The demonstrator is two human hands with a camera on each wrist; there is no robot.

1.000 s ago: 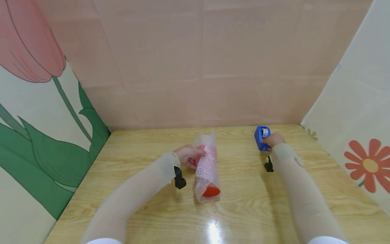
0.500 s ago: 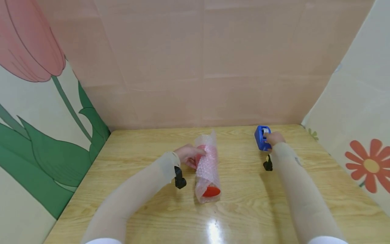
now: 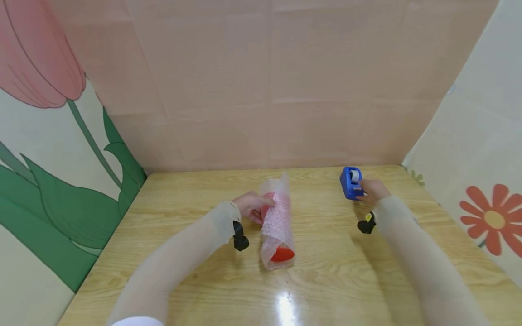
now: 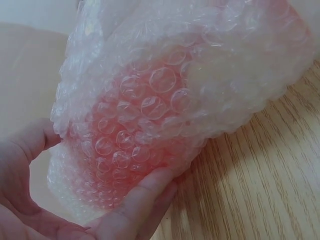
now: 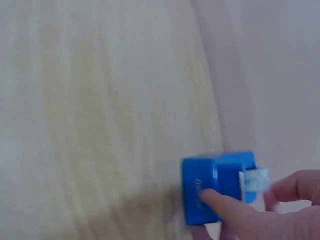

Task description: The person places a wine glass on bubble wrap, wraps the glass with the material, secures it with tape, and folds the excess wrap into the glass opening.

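Bubble wrap (image 3: pixel 281 226) is rolled round a red object (image 3: pixel 282 254), whose rounded end shows at the near opening. My left hand (image 3: pixel 253 206) holds the roll from its left side. In the left wrist view, thumb and fingers lie on opposite sides of the wrap (image 4: pixel 150 105), and red shows through the bubbles. A blue tape dispenser (image 3: pixel 350 186) stands at the back right. My right hand (image 3: pixel 374 190) grips it from the right. In the right wrist view, one digit lies on the dispenser's front (image 5: pixel 197 175), others are beside the tape (image 5: pixel 256 180) and below.
The wooden table (image 3: pixel 195 280) runs back to a pinkish wall covering (image 3: pixel 212 90). Flower-printed panels (image 3: pixel 493 219) flank both sides. A black wrist camera (image 3: pixel 240 237) hangs at the left wrist, another camera (image 3: pixel 366 224) at the right.
My right wrist and forearm have swung slightly to the right, and the fingers have shifted on the dispenser. The dispenser, the left hand and the wrapped roll look unmoved.
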